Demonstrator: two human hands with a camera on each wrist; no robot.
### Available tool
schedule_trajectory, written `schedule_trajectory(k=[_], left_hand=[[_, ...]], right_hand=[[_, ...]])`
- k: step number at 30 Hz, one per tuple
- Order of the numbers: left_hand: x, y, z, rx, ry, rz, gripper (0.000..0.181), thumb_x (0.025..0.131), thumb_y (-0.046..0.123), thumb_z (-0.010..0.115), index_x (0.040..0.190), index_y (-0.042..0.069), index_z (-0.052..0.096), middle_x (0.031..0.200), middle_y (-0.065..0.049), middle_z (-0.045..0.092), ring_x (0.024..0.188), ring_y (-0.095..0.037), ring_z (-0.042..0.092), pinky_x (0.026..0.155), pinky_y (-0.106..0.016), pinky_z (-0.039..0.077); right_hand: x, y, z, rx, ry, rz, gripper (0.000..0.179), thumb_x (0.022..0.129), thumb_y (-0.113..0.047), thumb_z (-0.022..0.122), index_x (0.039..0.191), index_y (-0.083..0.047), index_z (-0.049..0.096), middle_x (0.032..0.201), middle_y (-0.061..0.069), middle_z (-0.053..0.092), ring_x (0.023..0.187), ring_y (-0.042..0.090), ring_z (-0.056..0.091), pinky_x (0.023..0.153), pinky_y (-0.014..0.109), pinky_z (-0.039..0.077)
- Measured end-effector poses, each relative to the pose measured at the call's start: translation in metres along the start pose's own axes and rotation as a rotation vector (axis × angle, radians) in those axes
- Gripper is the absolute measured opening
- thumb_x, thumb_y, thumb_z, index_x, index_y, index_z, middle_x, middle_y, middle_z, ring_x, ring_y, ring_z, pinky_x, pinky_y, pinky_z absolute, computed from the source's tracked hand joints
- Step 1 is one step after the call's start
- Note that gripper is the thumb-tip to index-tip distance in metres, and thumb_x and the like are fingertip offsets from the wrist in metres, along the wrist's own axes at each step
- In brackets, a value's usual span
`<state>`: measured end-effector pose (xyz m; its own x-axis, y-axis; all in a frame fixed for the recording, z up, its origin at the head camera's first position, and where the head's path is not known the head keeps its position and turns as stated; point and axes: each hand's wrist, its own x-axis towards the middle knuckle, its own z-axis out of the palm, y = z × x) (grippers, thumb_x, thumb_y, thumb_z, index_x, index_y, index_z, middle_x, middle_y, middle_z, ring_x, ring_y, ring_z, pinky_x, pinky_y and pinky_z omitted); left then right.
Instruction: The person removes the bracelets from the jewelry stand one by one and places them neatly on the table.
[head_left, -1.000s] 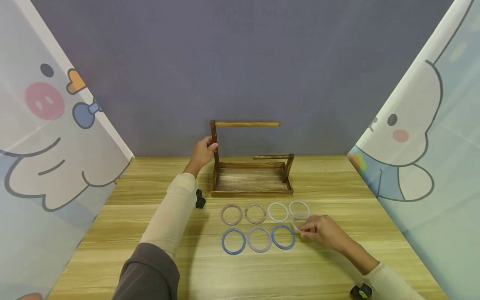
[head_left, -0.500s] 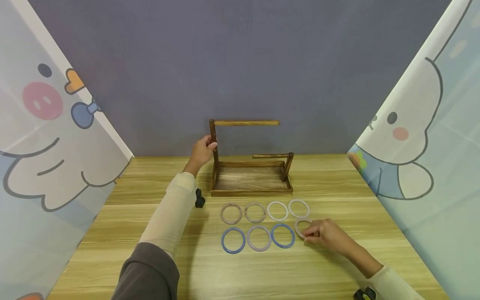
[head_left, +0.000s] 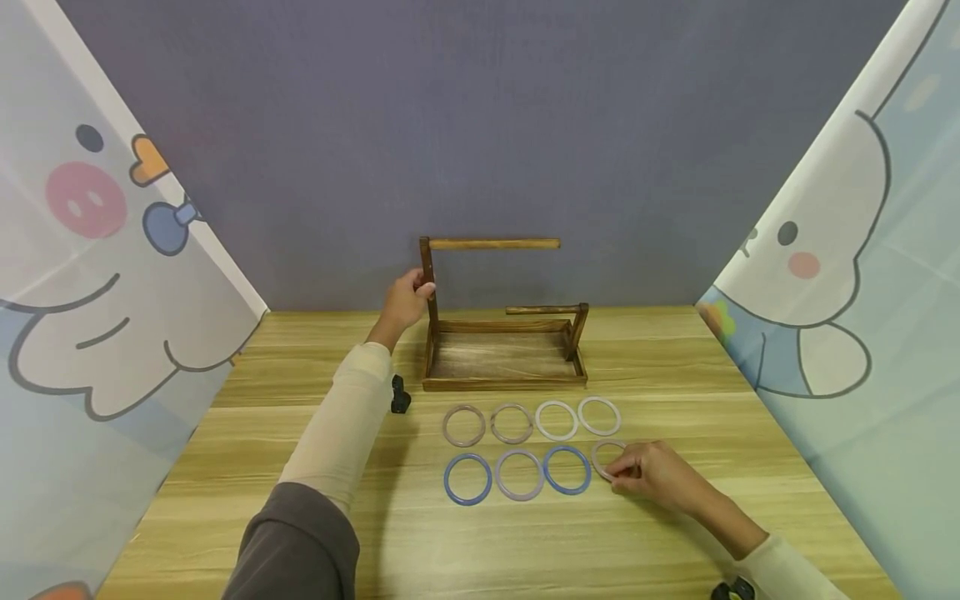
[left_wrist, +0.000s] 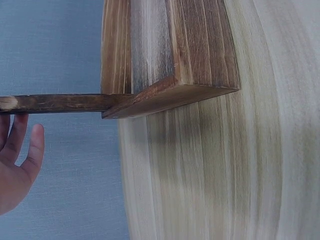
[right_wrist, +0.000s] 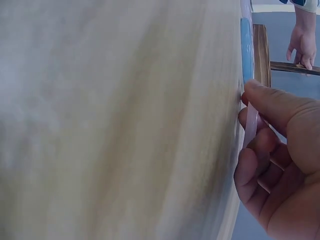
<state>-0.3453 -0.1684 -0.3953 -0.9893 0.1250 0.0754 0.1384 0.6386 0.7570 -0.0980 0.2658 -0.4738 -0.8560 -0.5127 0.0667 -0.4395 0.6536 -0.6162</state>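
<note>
My left hand (head_left: 405,302) holds the tall left post (left_wrist: 60,102) of a dark wooden rack (head_left: 504,385). The rack is a shallow tray with a high bar and a lower bar. In the left wrist view the fingers meet the post while the thumb stands apart. My right hand (head_left: 654,477) pinches a pale pinkish bangle (right_wrist: 251,125) at its near edge, close to the table, at the right end of the front row. To its left lie a blue bangle (head_left: 551,481), a lilac bangle (head_left: 519,497) and another blue bangle (head_left: 467,502).
Behind the front row lie two brownish bangles (head_left: 463,443) and two white bangles (head_left: 557,437), just before the rack. All lie flat on the wood-grain table (head_left: 480,550). A grey cloth wall (head_left: 480,125) rises behind the rack; printed curtains (head_left: 817,250) flank the table.
My right hand has moved the pinkish bangle down and slightly right, from overlapping the right-hand white bangle to the front row's end. My left hand stays on the post.
</note>
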Motion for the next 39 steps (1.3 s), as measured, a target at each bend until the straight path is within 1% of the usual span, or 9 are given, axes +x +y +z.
schedule_trajectory(k=[3,7,10,16,27,30,34,36,39], left_hand=[[0.000,0.000,0.000,-0.004,0.002,0.000,0.059,0.110,0.035,0.045,0.159,0.005,0.031,0.146,-0.019,0.053,0.136,-0.038,0.051,0.112,-0.054,0.043],[-0.001,-0.001,0.000,0.004,0.000,-0.001,0.059,0.110,0.035,0.045,0.159,0.005,0.031,0.147,-0.019,0.052,0.136,-0.038,0.051,0.112,-0.054,0.043],[-0.001,-0.001,0.001,0.007,-0.001,0.003,0.059,0.110,0.035,0.045,0.159,0.004,0.031,0.146,-0.019,0.053,0.136,-0.038,0.052,0.112,-0.054,0.044],[0.000,-0.001,0.001,0.005,0.001,0.012,0.058,0.110,0.034,0.045,0.158,0.004,0.033,0.140,-0.018,0.057,0.132,-0.037,0.054,0.111,-0.054,0.044],[-0.002,-0.004,-0.003,-0.006,0.006,-0.001,0.056,0.111,0.031,0.045,0.158,0.004,0.033,0.142,-0.020,0.056,0.133,-0.038,0.053,0.112,-0.054,0.043],[-0.003,-0.006,-0.003,0.054,-0.022,0.000,0.058,0.110,0.034,0.045,0.158,0.003,0.032,0.146,-0.020,0.054,0.134,-0.039,0.052,0.111,-0.055,0.043],[-0.007,-0.011,-0.005,0.146,-0.100,-0.004,0.065,0.109,0.042,0.045,0.159,0.004,0.028,0.153,-0.018,0.047,0.140,-0.039,0.047,0.113,-0.056,0.042],[-0.010,-0.012,-0.008,0.145,-0.130,-0.007,0.065,0.109,0.042,0.045,0.159,0.004,0.028,0.156,-0.018,0.044,0.142,-0.038,0.045,0.114,-0.056,0.041],[-0.016,-0.013,-0.017,0.121,-0.146,-0.017,0.063,0.110,0.040,0.045,0.158,0.005,0.028,0.158,-0.018,0.041,0.143,-0.038,0.044,0.114,-0.056,0.040]], right_hand=[[0.000,0.000,0.001,0.001,0.000,0.027,0.010,0.081,-0.014,0.085,0.090,-0.017,0.081,0.087,-0.009,0.072,0.072,-0.005,0.059,0.060,0.019,0.054],[0.000,0.000,0.001,-0.027,0.007,0.031,0.010,0.081,-0.015,0.086,0.085,-0.020,0.079,0.085,-0.010,0.070,0.071,-0.005,0.057,0.059,0.019,0.053],[-0.001,0.000,0.001,-0.041,0.013,0.038,0.011,0.080,-0.015,0.087,0.083,-0.021,0.078,0.085,-0.010,0.068,0.072,-0.005,0.057,0.060,0.018,0.053],[-0.002,0.000,0.000,-0.023,0.014,0.073,0.014,0.081,-0.013,0.086,0.082,-0.021,0.075,0.081,-0.012,0.066,0.068,-0.006,0.057,0.059,0.019,0.053],[0.005,0.002,0.000,-0.032,-0.002,0.051,0.014,0.081,-0.015,0.086,0.084,-0.021,0.074,0.082,-0.012,0.066,0.071,-0.006,0.057,0.060,0.019,0.053],[0.006,0.001,-0.002,-0.022,-0.014,0.049,0.012,0.083,-0.016,0.085,0.086,-0.021,0.074,0.084,-0.012,0.067,0.072,-0.005,0.058,0.061,0.019,0.053],[0.007,0.000,-0.006,-0.019,-0.026,0.059,0.006,0.089,-0.017,0.080,0.090,-0.021,0.075,0.085,-0.013,0.067,0.072,-0.005,0.056,0.060,0.019,0.051],[0.009,0.000,-0.011,-0.031,-0.016,0.055,0.003,0.091,-0.017,0.077,0.091,-0.020,0.075,0.086,-0.012,0.067,0.071,-0.006,0.056,0.059,0.019,0.050],[0.015,-0.001,-0.020,-0.058,0.009,0.040,0.003,0.095,-0.016,0.073,0.094,-0.016,0.076,0.087,-0.011,0.069,0.067,-0.006,0.055,0.056,0.020,0.049]])
